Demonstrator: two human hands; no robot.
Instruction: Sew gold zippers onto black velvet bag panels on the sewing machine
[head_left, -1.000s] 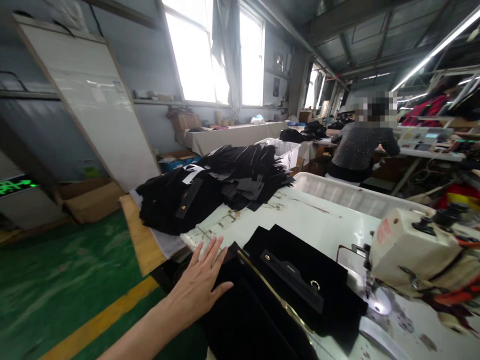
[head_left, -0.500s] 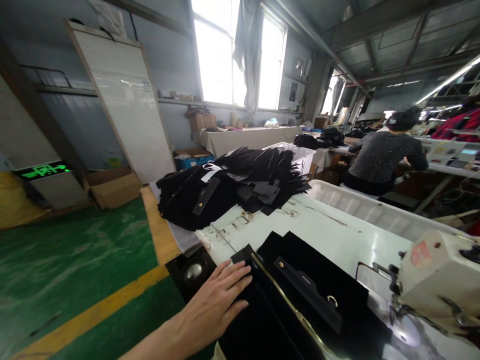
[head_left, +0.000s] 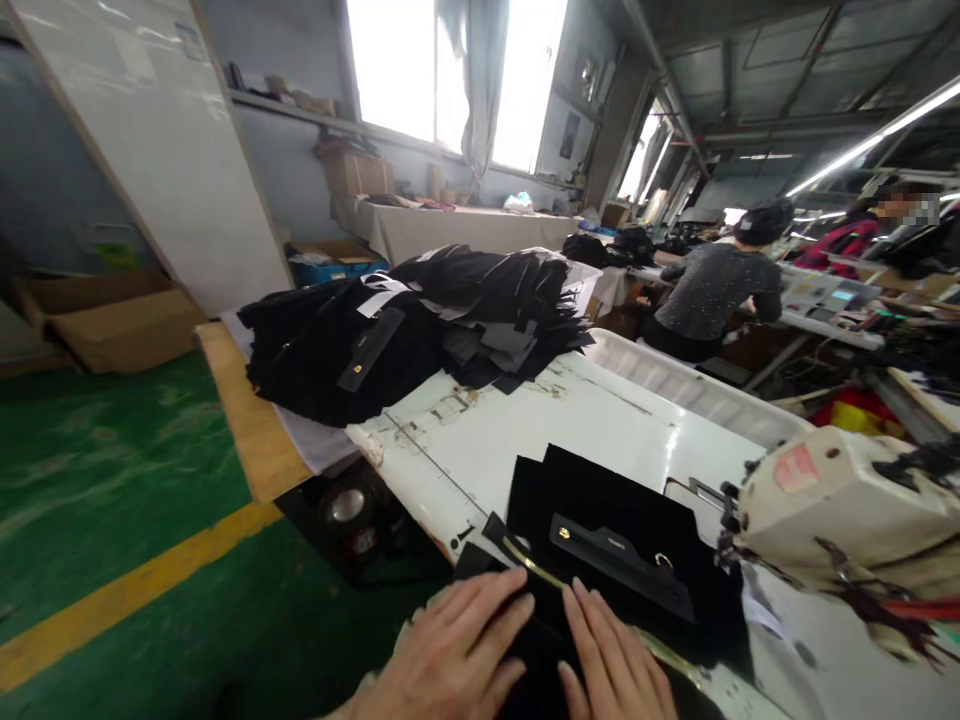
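My left hand (head_left: 454, 655) and my right hand (head_left: 611, 665) lie side by side at the bottom edge, fingers stretched flat on a black fabric piece (head_left: 600, 520) at the near edge of the white sewing table (head_left: 525, 430). A gold zipper strip (head_left: 529, 565) runs just beyond my fingertips. On the fabric lies a black strap tab (head_left: 619, 560) with gold hardware. Neither hand grips anything.
A cream sewing machine (head_left: 840, 500) stands at the right. A tall heap of black fabric pieces (head_left: 420, 320) covers the table's far left. A white plastic bin (head_left: 690, 385) sits behind the table. A person (head_left: 712, 290) sits at another bench, back turned. Green floor with a yellow line (head_left: 127, 590) lies left.
My right hand has come into view and lies beside the left on the black fabric. My left hand has slid nearer to me. The view has tilted down and shifted.
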